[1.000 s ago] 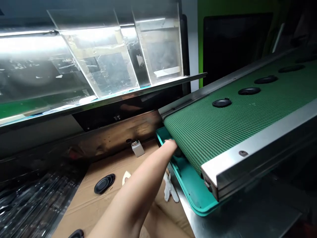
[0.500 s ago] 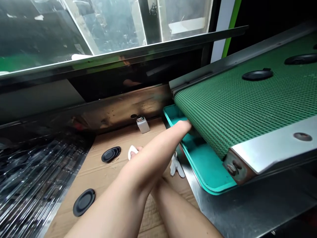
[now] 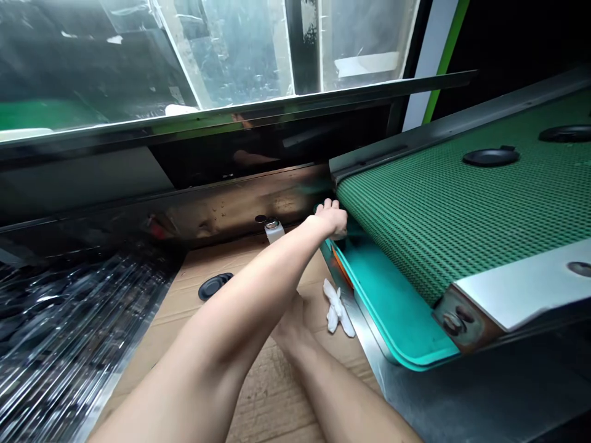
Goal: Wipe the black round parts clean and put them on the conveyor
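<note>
Bare left forearm [image 3: 277, 264]: smooth, slim, fullest near the elbow, tapering evenly to a narrow wrist. Bare left hand [image 3: 333, 219]: small, ungloved, rounded knuckles, slender fingers; fingertip detail too small to tell. Bare right forearm [image 3: 330, 369]: same smooth, tapered build, slight wrist contour. Bare right hand [image 3: 294, 311]: mostly hidden behind the left forearm. Upper arms out of frame, sleeves can't be told.

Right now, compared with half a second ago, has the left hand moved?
Yes. Judged against the end of the green conveyor belt, the left hand has shifted toward the belt's far corner; its fingers now show.
</note>
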The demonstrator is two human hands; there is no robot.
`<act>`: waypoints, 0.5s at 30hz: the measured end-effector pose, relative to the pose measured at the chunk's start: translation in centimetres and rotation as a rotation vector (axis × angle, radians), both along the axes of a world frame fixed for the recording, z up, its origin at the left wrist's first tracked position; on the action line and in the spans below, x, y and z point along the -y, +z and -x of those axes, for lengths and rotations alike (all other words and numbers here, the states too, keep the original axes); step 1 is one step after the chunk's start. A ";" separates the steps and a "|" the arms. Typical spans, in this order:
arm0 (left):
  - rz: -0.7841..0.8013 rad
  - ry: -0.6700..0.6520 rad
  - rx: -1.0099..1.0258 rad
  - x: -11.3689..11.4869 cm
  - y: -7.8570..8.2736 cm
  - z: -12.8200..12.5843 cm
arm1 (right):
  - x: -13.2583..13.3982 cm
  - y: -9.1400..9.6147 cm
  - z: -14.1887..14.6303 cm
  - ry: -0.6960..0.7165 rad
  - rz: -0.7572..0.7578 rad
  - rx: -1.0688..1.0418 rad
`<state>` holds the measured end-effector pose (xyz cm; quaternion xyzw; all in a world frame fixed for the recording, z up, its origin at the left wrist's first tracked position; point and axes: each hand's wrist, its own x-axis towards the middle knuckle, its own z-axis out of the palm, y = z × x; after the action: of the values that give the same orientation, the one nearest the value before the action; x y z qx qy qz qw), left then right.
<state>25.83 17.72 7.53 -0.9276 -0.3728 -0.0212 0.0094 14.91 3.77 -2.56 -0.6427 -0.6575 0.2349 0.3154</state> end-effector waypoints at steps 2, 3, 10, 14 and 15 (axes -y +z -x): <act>-0.020 0.046 0.025 0.7 1.3 1.5 | -0.1 0.0 0.1 -0.039 -0.029 -0.016; -0.031 0.056 0.050 1.2 1.8 2.6 | -0.2 0.0 0.2 -0.065 -0.048 -0.027; -0.026 0.139 0.364 5.2 -0.4 16.5 | 1.5 1.2 1.3 -0.033 -0.203 0.044; 0.322 0.233 0.324 5.2 -4.4 21.3 | 3.5 1.6 3.1 0.337 -0.373 0.176; 0.356 0.207 0.355 5.2 -5.0 21.6 | 3.7 1.6 3.4 0.374 -0.379 0.197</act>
<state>4.24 12.47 2.56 -0.8533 -0.4592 -0.1167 -0.2175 11.48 0.07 -0.98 -0.4597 -0.8242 0.0981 0.3159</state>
